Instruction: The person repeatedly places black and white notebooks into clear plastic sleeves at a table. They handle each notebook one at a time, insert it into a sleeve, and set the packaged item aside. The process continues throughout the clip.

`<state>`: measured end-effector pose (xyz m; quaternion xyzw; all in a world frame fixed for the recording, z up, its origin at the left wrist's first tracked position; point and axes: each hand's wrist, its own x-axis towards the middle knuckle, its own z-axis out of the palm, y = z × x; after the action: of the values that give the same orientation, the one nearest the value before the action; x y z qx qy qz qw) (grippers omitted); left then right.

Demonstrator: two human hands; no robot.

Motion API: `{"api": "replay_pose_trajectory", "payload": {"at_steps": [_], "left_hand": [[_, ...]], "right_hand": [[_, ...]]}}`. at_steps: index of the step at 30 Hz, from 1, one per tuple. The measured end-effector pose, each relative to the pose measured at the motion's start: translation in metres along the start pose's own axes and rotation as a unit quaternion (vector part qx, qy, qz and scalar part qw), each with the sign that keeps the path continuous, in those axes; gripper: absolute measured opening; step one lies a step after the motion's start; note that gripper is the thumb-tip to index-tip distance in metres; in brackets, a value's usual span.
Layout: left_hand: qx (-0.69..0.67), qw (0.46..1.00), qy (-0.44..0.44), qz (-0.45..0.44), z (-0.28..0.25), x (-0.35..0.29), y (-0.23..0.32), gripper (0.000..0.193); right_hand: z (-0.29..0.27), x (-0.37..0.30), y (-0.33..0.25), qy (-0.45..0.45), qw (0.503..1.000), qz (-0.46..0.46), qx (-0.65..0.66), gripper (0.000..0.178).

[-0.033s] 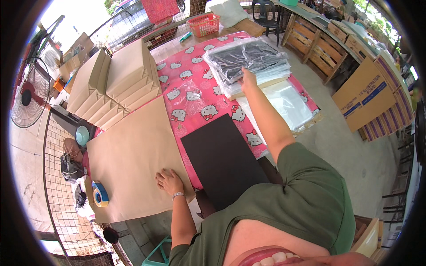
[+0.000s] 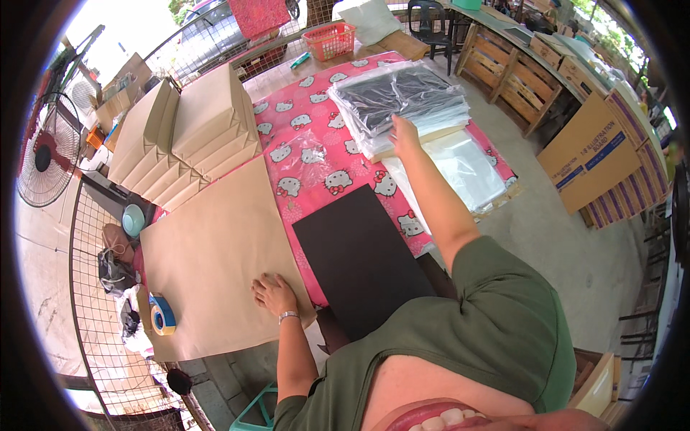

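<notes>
My left hand point(image 2: 273, 294), a bracelet at its wrist, lies flat with spread fingers on a large brown paper sheet point(image 2: 215, 244). My right arm reaches forward over the table. At the near edge of a stack of plastic-wrapped black sheets point(image 2: 392, 90), my right hand point(image 2: 406, 136) has its fingers bent in, touching the stack. What its fingertips hold, if anything, is hidden. Between my arms lies a black board point(image 2: 363, 258), close to my body. Beside the stack, under my right forearm, are clear plastic sleeves point(image 2: 463, 172). Crumpled clear plastic point(image 2: 305, 151) sits mid-table.
A pink patterned cloth point(image 2: 287, 118) covers the table. Folded brown paper bundles point(image 2: 208, 118) stand piled at the left. Blue and yellow tape rolls point(image 2: 162, 316) rest at the left edge. A cutter point(image 2: 300, 60) and a red basket point(image 2: 329, 42) lie far off. Cardboard boxes point(image 2: 593, 151) lean at right.
My right hand has shifted very slightly toward me at the stack's edge. My left hand stays on the brown paper.
</notes>
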<state>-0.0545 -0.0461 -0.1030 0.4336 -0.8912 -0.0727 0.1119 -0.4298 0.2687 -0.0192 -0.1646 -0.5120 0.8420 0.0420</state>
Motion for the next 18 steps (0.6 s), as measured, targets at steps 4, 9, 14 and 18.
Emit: {"api": "replay_pose_trajectory", "payload": {"at_steps": [4,9,14,18], "left_hand": [[0.006,1.0,0.01,0.02,-0.001,-0.007,-0.007,0.045],[0.003,1.0,0.01,0.028,-0.001,-0.006,-0.008,0.044],[0.0,0.999,0.024,0.025,0.006,-0.004,-0.007,0.043],[-0.004,0.999,0.027,0.034,0.004,-0.004,-0.006,0.045]], "right_hand": [[-0.132,-0.039,0.009,0.111,0.708,-0.31,-0.625,0.053],[-0.226,-0.07,0.002,-0.076,0.719,-0.076,-0.686,0.058],[-0.202,-0.124,-0.048,-0.43,0.688,0.201,-0.549,0.032],[-0.201,-0.078,-0.044,-0.178,0.797,-0.153,-0.556,0.021]]}}
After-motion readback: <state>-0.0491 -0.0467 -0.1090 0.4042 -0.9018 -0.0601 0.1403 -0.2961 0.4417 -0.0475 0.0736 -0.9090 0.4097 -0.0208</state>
